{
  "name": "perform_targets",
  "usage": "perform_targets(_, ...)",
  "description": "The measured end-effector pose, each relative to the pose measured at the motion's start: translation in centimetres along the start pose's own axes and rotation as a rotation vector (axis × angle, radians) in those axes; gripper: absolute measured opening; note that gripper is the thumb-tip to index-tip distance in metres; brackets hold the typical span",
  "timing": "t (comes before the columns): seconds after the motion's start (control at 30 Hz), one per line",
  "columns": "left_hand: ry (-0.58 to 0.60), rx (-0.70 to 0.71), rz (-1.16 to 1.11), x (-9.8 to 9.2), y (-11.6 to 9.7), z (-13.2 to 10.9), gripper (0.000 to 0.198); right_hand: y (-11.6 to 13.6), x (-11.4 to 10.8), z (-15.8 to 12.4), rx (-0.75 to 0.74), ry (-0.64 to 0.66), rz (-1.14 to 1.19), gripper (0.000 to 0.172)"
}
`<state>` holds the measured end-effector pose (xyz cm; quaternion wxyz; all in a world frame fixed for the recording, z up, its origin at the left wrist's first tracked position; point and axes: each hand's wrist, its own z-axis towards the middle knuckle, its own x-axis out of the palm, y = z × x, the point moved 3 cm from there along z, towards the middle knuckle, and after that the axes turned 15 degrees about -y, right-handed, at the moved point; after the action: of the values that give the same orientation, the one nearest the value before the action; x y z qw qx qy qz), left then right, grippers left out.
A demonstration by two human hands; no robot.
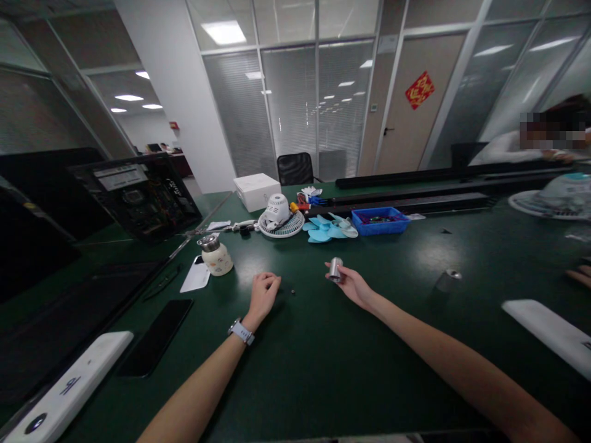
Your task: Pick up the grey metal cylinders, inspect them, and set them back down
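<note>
My right hand (353, 284) is closed round a short silvery metal cylinder (336, 269), held tilted just above the green table (295, 381). The fingers wrap its far side, and a dark opening seems to show at its lower end. My left hand (265, 293) rests on the table with its fingers curled together; the fingertips are turned under, so anything in them is hidden. A watch (241, 331) with a pale strap is on the left wrist. Between the hands, nearer the left, lies a tiny metal piece (292, 291), too small to name.
Left stand a cream jar (217, 258), a white card (195, 277), a black phone (156, 338) and an opened computer case (138, 197). Behind are a fan part (281, 221), blue fan blades (325, 229) and a blue tray (381, 227). Another metal cylinder (449, 280) stands right; a person (503, 147) sits beyond.
</note>
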<state>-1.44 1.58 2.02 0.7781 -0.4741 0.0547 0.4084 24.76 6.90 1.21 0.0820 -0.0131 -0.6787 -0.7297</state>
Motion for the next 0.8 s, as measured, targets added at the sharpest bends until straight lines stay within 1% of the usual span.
perform_targets(0.1,0.001,-0.025,-0.006,0.0,0.0,0.0,0.036,-0.1,0.4,-0.2,0.033,0.003,0.044,0.039)
perform_targets(0.17,0.001,-0.03,-0.012,0.0,0.1,0.0,0.036,0.1,0.4,-0.2,0.025,0.005,0.03,0.04)
perform_targets(0.23,-0.001,-0.036,-0.019,0.0,0.2,0.0,0.036,1.1,-0.7,0.1,-0.02,-0.029,-0.061,0.042)
perform_targets(0.27,-0.004,-0.041,-0.022,0.0,0.2,-0.1,0.036,1.9,-1.7,0.4,-0.07,-0.067,-0.146,0.044)
perform_targets(0.33,-0.004,-0.052,-0.032,0.0,0.3,-0.1,0.034,4.2,-5.0,1.1,-0.231,-0.193,-0.395,0.047)
perform_targets(0.4,0.002,-0.056,-0.04,0.1,0.3,-0.1,0.033,6.8,-9.2,1.9,-0.391,-0.365,-0.709,0.048)
perform_targets(0.43,0.007,-0.051,-0.042,0.2,0.3,-0.1,0.033,7.9,-11.5,2.4,-0.428,-0.445,-0.868,0.049)
perform_targets(0.47,0.011,-0.045,-0.041,0.2,0.2,-0.1,0.033,8.9,-13.7,2.9,-0.421,-0.513,-1.019,0.049)
perform_targets(0.53,0.013,-0.031,-0.036,0.3,0.1,0.0,0.034,10.0,-17.9,3.8,-0.314,-0.598,-1.26,0.05)
perform_targets(0.6,0.01,-0.023,-0.027,0.3,0.1,0.0,0.035,10.2,-21.2,4.5,-0.165,-0.623,-1.408,0.048)
perform_targets(0.63,0.01,-0.023,-0.02,0.3,0.1,0.0,0.035,10.1,-22.5,4.7,-0.103,-0.625,-1.451,0.045)
perform_targets(0.7,0.026,-0.013,0.001,0.4,0.0,-0.1,0.034,9.4,-24.4,5.0,-0.02,-0.617,-1.488,0.036)
perform_targets(0.8,0.077,0.015,0.037,0.6,0.0,-0.1,0.033,8.3,-25.9,5.0,0.049,-0.58,-1.46,0.027)
